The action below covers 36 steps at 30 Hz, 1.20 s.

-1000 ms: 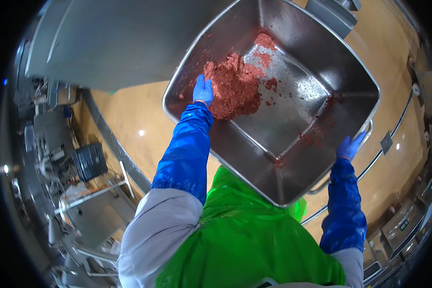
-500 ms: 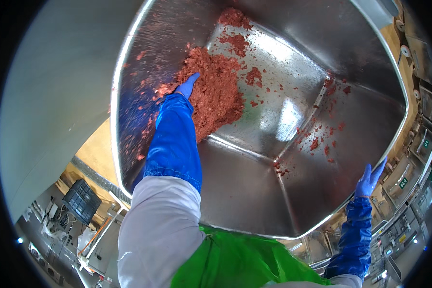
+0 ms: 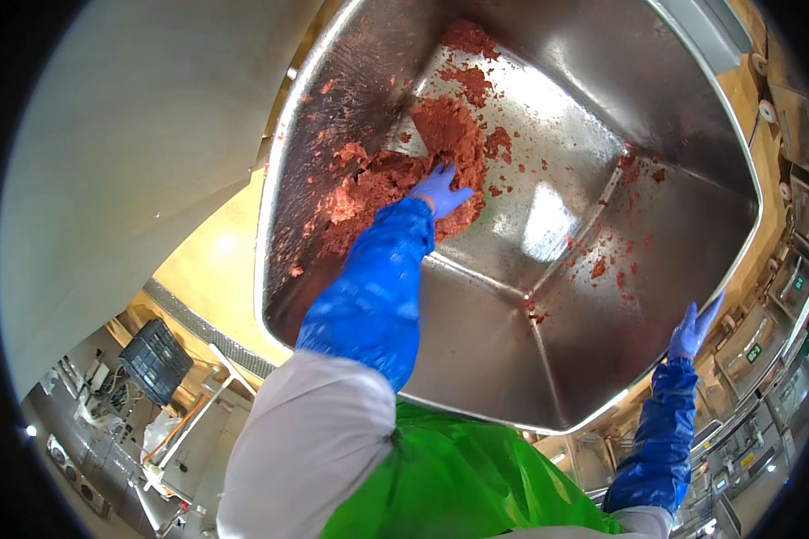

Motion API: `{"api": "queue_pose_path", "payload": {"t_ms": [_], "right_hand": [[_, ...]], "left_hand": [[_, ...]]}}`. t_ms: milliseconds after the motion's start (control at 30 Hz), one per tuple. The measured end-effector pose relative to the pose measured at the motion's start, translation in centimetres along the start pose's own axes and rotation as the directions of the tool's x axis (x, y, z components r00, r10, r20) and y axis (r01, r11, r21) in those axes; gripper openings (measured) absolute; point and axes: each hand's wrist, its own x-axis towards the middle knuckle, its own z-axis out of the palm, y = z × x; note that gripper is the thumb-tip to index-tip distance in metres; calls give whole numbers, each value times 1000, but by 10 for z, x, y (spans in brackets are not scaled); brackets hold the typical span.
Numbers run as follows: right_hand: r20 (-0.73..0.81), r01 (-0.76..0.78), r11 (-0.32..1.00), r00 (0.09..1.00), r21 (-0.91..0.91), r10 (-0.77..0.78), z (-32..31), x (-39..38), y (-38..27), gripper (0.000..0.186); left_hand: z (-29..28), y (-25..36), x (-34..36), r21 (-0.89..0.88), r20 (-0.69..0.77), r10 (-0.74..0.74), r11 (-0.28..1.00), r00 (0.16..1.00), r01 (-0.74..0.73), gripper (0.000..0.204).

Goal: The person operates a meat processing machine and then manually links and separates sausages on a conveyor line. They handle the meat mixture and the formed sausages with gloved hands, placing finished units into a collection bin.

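Inside the steel tub [image 3: 476,350], the spread-fingered left hand [image 3: 439,189] touches ground meat [image 3: 449,128]; the right hand [image 3: 692,331] is at the tub's rim [image 3: 760,199], its grip unclear.

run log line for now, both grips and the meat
left grip: open, on ground meat | right grip: at metal bin, right side | meat: mostly left, scraps scattered
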Motion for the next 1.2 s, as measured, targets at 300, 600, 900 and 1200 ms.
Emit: {"api": "queue_pose_path", "payload": {"t_ms": [300,600,900,1200], "right_hand": [[-34,-11,997,999,-78,9,5,-3,3,68],[-34,-76,997,997,-12,76,3,-1,-12,66],[-20,-191,978,981,84,193,0,2,-7,66],[-4,-106,994,994,-36,106,0,0,-6,68]], "left_hand": [[-32,-62,-138,-350,-635,-609,775,475,526,67],[-25,-160,-48,-979,141,-615,30,776,202,61],[5,-195,30,-920,248,-373,198,894,338,56],[19,-46,-24,-296,125,-28,953,992,64,52]]}}
